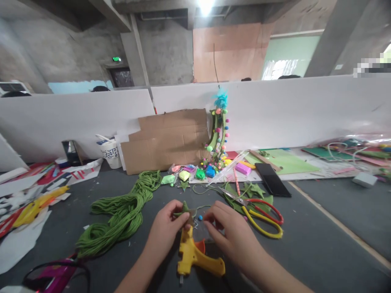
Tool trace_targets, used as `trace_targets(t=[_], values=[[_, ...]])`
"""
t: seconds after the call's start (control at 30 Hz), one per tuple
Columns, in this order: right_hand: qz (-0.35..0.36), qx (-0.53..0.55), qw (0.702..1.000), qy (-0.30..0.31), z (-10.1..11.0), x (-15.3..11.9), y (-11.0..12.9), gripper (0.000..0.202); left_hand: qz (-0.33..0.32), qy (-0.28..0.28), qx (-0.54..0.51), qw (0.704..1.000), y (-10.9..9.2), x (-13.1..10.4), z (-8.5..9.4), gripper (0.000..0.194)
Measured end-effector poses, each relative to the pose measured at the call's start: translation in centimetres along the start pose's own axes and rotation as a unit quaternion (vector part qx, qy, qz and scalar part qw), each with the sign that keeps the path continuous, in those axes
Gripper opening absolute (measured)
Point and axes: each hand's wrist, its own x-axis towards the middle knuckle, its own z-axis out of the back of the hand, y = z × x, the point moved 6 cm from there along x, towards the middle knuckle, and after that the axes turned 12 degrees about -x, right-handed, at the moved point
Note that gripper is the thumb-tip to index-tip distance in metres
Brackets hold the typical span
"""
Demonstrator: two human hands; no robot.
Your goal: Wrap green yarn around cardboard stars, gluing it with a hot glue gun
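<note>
My left hand (169, 221) pinches a small green felt piece (185, 207) just above the nozzle end of a yellow glue gun (190, 254), which lies on the dark table. To the right, my right hand (227, 226) has its fingers curled in; whether something small is between the fingertips cannot be made out. A small blue ball (200, 217) lies between the two hands. Behind my right hand are scissors (264, 226) with red and yellow handles and green felt stars (254, 190).
Green yarn (122, 207) is heaped at the left. Behind stand a cardboard sheet (168, 142), a white cup (111, 154) and a pom-pom-covered green ornament (220, 130). A black phone (272, 179) lies right, a purple tool (59, 274) lower left.
</note>
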Motion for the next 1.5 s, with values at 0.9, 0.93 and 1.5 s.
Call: trace_targets(t=[0.9,0.93,1.5], values=[[0.171,-0.021,0.984,-0.054,-0.1,-1.8,0.9,0.014,0.129,0.027,-0.077,0.988,2.0,-3.1,-1.9,0.014],[0.11,0.04,0.991,-0.062,0.1,-1.4,0.2,0.014,0.125,0.02,-0.066,0.99,1.9,-3.1,-1.8,0.015],[-0.158,0.286,0.942,0.074,-3.3,-0.7,-2.2,0.01,0.109,0.017,-0.002,0.994,2.5,-3.4,-2.1,0.006]])
